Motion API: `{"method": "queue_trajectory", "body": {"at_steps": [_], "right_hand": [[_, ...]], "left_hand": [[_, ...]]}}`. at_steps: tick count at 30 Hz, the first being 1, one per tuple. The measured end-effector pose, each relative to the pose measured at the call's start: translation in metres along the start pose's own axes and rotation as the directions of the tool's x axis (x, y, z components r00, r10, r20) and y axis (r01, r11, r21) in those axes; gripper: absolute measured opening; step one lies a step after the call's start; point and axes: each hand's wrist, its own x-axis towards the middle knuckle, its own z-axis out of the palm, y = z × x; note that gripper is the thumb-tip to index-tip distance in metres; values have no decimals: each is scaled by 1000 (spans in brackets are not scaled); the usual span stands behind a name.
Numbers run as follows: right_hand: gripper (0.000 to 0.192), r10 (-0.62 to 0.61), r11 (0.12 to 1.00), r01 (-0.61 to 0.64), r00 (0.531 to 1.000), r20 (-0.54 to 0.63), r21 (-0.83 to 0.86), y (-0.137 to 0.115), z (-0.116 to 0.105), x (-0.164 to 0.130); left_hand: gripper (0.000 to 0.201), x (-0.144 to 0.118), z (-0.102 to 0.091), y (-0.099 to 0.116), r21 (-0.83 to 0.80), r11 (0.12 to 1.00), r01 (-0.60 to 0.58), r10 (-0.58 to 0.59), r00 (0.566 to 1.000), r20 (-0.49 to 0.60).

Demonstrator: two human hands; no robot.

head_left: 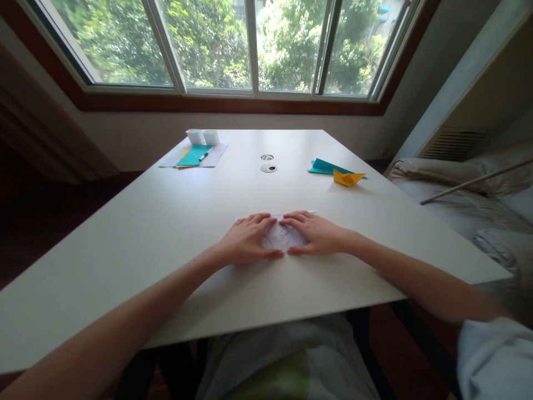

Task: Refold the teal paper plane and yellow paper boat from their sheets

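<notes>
A white piece of paper [283, 236], creased on its upper face, lies on the table near its front edge. My left hand [252, 239] grips its left side, thumb along the near edge and fingers curved over the far edge. On the right side, my right hand [318, 233] grips it the same way, and the two thumb tips almost meet. Both palms hide the paper's sides, so its full outline cannot be made out. A small white corner pokes out beyond the right fingers.
On the white table [166, 233], a yellow paper boat [348, 178] stands by a folded teal paper [328, 166] at the right. Back left are two white paper boxes [210, 137], teal sheets [194, 155] and a pen [206, 154]. Round cable holes [268, 168] sit mid-table.
</notes>
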Motion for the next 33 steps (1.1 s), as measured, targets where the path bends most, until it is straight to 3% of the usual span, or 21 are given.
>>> {"method": "queue_trajectory", "body": {"at_steps": [4,7,10,14,18,33], "right_hand": [[68,17,1000,-17,1000,18,18,1,-2,1],[50,43,999,-43,999,-10,14,1,-2,4],[44,36,999,-37,998,-45,-34,2,0,6],[51,-8,996,7,1000,-10,-91,3,6,6],[58,30,996,-25,998,60,-86,4,6,4],[78,206,973,-173,950,236,-153,27,-37,-21]], "left_hand": [[86,-5,0,-4,12,1000,-6,4,989,145],[74,-6,0,-4,-5,1000,2,-2,985,174],[74,-5,0,-2,9,1000,5,-6,987,163],[78,-4,1,1,68,998,18,-25,993,116],[80,-5,-3,1,95,995,18,-31,991,129],[87,-31,-46,-19,268,953,140,-230,912,340]]}}
